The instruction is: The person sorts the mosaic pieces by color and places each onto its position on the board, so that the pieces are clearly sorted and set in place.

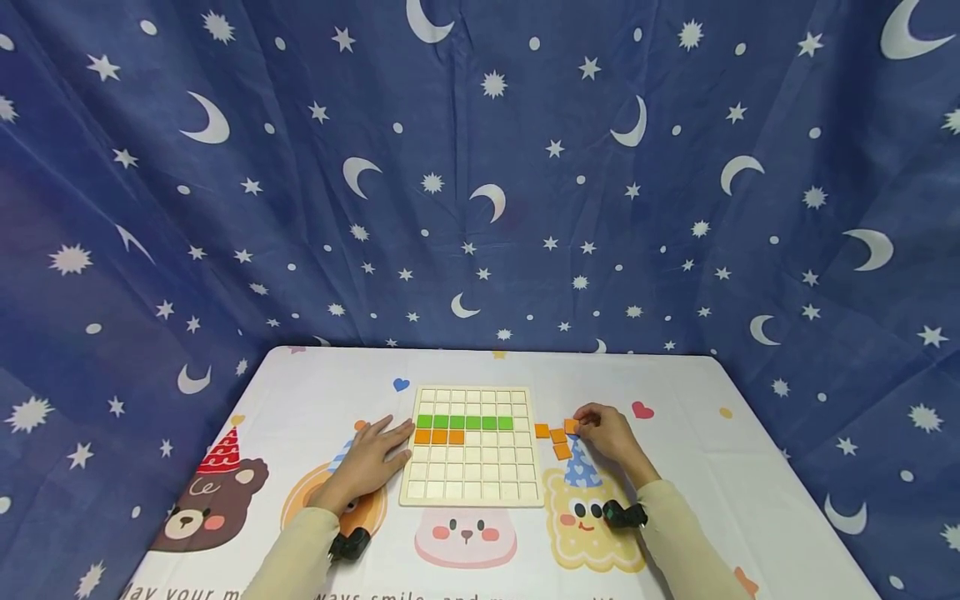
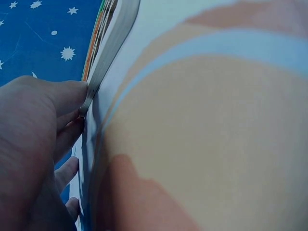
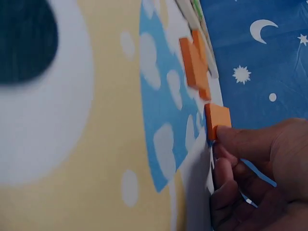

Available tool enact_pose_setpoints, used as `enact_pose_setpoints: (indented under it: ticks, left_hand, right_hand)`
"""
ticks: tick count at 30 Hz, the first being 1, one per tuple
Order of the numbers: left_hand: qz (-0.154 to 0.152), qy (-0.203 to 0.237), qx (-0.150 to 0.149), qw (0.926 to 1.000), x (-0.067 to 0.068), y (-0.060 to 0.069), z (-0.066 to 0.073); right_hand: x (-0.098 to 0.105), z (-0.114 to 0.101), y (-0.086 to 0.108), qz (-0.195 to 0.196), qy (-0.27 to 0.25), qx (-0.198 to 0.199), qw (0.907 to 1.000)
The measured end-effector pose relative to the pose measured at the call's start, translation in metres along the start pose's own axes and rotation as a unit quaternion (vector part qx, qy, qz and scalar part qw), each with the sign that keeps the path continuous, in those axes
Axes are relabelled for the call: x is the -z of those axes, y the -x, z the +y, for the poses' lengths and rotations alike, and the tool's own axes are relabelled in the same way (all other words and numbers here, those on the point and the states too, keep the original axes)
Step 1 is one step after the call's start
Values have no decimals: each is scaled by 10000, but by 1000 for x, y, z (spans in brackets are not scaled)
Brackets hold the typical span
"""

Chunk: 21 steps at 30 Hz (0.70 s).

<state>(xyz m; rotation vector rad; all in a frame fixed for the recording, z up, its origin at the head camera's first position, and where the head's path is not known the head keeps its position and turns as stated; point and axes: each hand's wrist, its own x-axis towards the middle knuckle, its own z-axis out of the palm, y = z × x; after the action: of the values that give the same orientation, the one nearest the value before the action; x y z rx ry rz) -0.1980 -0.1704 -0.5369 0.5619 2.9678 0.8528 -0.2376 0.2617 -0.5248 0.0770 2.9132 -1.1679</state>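
Note:
A pale grid board [image 1: 472, 492] lies on the table. Several green tiles [image 1: 457, 422] fill part of one row, with three orange tiles [image 1: 440, 437] in the row below, at its left end. My left hand [image 1: 367, 462], fingers spread, rests with its thumb and fingertips against the board's left edge. To the right of the board, my right hand [image 1: 609, 430] pinches an orange square tile [image 3: 219, 119] at one edge between thumb and fingers. Three loose orange tiles [image 1: 558, 436] lie between that hand and the board, close together.
The table carries a white cloth [image 1: 675, 408] printed with cartoon animals, hearts and lettering. Behind it and at both sides hangs a dark blue curtain [image 1: 420, 275] with moons and stars. A small black device [image 1: 625, 514] sits at the right wrist, another black device [image 1: 350, 545] at the left.

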Motion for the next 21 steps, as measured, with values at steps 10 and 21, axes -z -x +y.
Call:
enact_pose_setpoints:
  ticks: [10, 21]
  left_hand:
    - [36, -50, -20, 10000, 0, 2, 2]
    - [-55, 6, 13, 10000, 2, 0, 2]
  right_hand:
    - [-2, -2, 7, 167, -324, 15, 9993]
    - [1, -18, 14, 257, -686, 21, 9973]
